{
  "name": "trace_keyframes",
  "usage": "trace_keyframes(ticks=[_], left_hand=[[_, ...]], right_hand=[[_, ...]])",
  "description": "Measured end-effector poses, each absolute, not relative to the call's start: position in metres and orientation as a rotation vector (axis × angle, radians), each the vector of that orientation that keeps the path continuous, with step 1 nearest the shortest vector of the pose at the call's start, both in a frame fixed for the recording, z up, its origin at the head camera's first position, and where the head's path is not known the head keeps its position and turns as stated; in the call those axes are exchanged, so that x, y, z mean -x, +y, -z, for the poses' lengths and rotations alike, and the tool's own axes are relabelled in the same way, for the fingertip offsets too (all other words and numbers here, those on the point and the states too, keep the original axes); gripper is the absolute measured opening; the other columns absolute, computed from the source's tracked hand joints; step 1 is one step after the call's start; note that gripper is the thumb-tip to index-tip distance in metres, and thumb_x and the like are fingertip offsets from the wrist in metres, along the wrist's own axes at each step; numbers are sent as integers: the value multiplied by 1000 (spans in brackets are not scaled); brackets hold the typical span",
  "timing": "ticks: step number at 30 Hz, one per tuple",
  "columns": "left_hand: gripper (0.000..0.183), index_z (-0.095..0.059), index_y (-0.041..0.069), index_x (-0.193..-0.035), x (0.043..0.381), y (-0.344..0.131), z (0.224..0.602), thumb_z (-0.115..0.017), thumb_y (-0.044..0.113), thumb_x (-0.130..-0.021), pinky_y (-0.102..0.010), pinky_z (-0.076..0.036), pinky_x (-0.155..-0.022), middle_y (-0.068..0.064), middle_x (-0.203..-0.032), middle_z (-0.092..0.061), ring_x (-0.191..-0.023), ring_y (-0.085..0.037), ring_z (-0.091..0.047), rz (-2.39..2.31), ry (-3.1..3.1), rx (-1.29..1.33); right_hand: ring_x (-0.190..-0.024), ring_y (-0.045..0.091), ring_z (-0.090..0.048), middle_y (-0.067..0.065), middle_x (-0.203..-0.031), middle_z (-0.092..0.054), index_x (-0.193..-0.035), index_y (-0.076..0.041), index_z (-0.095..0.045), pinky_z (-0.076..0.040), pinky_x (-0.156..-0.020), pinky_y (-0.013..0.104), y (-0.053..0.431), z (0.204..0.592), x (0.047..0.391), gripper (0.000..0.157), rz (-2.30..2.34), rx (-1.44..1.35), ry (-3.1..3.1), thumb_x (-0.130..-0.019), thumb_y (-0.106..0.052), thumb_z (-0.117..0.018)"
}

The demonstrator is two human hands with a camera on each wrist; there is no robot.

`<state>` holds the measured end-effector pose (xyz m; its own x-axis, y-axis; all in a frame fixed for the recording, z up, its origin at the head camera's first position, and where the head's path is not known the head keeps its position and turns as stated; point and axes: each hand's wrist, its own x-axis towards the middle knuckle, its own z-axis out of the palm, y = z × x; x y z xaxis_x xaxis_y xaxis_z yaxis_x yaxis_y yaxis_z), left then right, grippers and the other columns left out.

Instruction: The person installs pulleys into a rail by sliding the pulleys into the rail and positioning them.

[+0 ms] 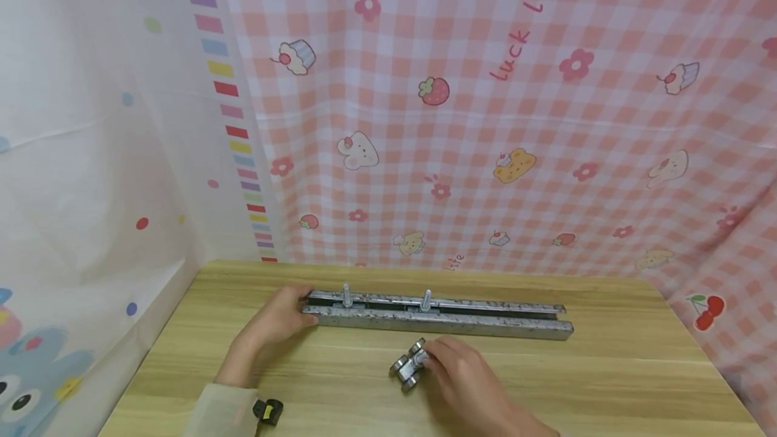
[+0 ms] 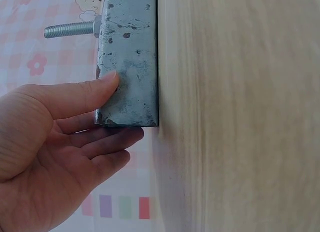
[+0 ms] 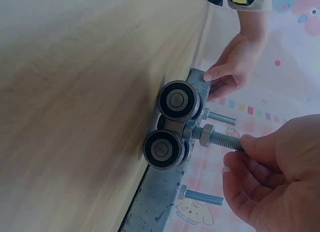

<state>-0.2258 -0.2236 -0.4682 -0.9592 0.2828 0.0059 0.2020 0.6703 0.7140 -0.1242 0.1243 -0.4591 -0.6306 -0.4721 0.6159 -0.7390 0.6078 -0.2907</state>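
Observation:
A long metal track [image 1: 449,324], slotted along its top and worn on its surface, lies on the table. My left hand [image 1: 276,322] holds its left end; in the left wrist view the thumb presses the track's front face [image 2: 127,56] and the fingers reach round behind the end. Two threaded bolts [image 1: 347,296] stand upright out of the slot. In front of the track, my right hand [image 1: 470,376] pinches a roller trolley [image 1: 405,369] by its threaded bolt [image 3: 225,140]. Its wheels [image 3: 176,100] point away from the fingers, toward the left in the head view.
The wooden table [image 1: 340,383] extends in front of and beyond both track ends. A pink checked cloth [image 1: 485,120] hangs behind it, and a white printed cloth [image 1: 91,154] on the left. A black strap piece [image 1: 268,411] is at the left sleeve.

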Motion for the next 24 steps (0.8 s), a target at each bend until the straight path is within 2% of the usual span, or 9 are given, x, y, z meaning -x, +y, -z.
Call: trace_keyframes(ticks=[8,14,24], left_hand=[[51,-63,-9,-135,226,-224,468,-80,-2,-87,-56,-49,-109,-21,-132,-68,-126,-38,-62,-1165,2769,-392],[49,-65,-8,-133,226,-223,469,-80,-3,-87,-55,-50,-109,-19,-129,-70,-124,-35,-63,-1167,2773,-392],[52,-62,-10,-136,226,-223,469,-80,-3,-87,-57,-48,-110,-23,-133,-67,-127,-39,-61,-1155,2776,-393]], right_hand=[[-86,12,-69,2,-95,-72,-104,2,-74,-62,-76,25,121,456,129,20,-812,-867,-2480,-86,6,-80],[-88,15,-71,5,-97,-74,-106,4,-74,-63,-79,25,123,453,129,20,-896,-767,-2592,-87,3,-80],[-83,11,-70,3,-93,-73,-101,1,-75,-62,-71,23,135,454,131,16,-941,-706,-2605,-86,4,-81]])
